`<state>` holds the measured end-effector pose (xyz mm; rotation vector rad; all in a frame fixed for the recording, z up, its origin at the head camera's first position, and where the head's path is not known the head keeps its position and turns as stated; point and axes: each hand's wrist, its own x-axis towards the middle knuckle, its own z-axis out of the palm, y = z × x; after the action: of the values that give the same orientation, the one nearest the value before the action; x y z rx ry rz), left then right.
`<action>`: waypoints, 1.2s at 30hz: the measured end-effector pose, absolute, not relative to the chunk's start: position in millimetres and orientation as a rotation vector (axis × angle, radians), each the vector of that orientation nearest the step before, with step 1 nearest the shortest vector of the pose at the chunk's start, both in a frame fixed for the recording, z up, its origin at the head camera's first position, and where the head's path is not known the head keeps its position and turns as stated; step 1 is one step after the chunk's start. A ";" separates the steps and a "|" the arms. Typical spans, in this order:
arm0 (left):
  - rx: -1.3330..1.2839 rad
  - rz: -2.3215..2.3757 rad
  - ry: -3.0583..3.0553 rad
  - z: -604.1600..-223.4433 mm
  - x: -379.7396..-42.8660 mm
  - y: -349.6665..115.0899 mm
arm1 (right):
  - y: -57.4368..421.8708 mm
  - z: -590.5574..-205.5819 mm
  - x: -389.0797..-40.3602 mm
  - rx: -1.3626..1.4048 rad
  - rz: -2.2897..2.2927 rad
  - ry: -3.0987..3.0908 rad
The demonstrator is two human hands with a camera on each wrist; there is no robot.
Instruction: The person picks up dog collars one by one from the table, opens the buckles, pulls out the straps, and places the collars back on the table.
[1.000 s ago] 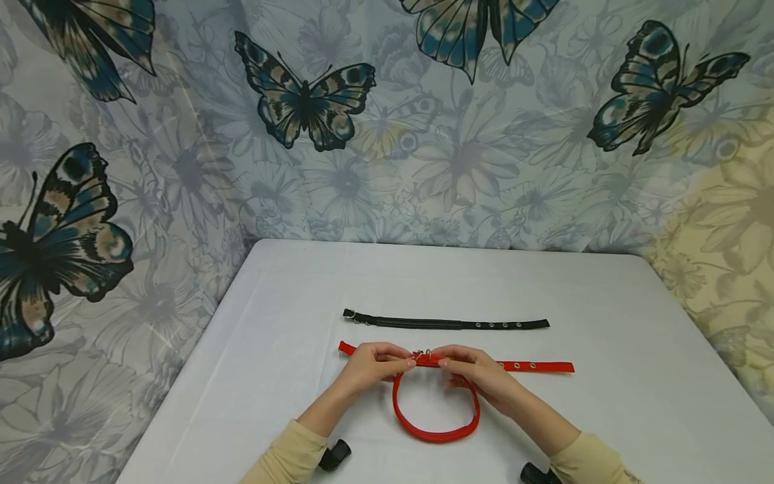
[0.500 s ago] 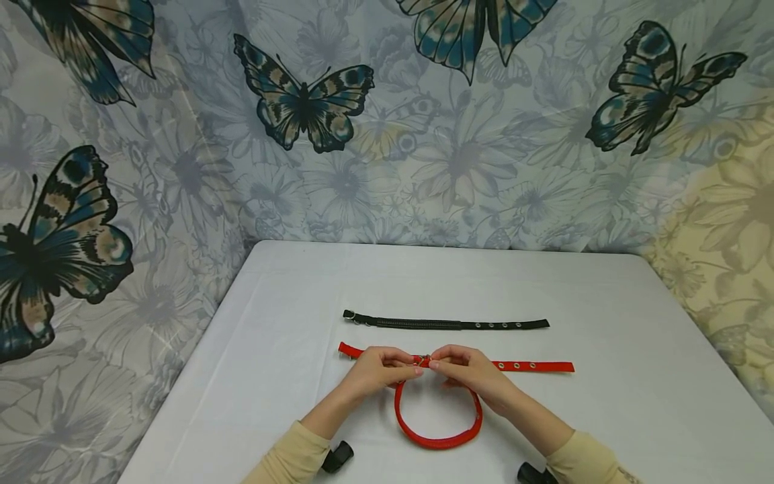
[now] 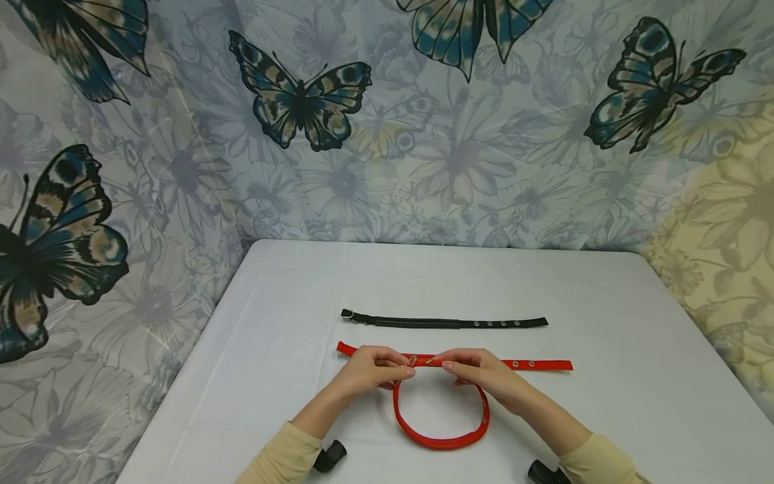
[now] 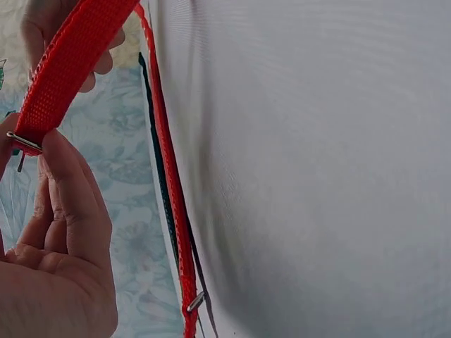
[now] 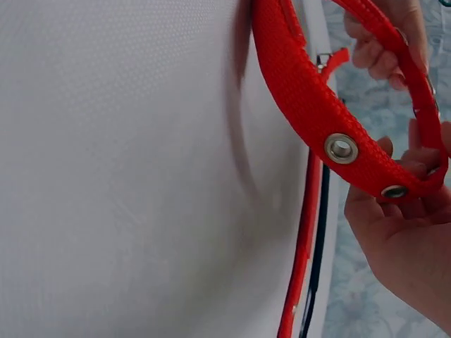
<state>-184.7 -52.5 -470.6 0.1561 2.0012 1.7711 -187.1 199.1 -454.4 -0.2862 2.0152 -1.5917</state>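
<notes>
Both hands hold up a red collar bent into a loop above the table. My left hand pinches its buckle end; in the left wrist view the metal buckle lies between thumb and finger. My right hand grips the loop's other side, and metal eyelets show on the strap in the right wrist view. Whether the strap passes through the buckle is hard to tell. Behind the hands a second red collar lies flat, partly hidden by them.
Farther back a black collar stretches straight across the white table. A curtain printed with butterflies and flowers hangs behind the table. Dark wrist devices sit by both sleeves.
The fingertips came close together at the buckle half a second ago, and now stand farther apart. My right hand has shifted right, widening the loop. The collars on the table stay put.
</notes>
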 end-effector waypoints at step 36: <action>0.079 2.127 2.260 -446.2 -299.3 -101.1 | 303.6 -452.9 -296.2 0.214 -1.912 2.780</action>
<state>-299.3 -101.1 -446.2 0.0795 2.2601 2.1269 -296.2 303.6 -452.9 0.2135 2.7796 -1.9117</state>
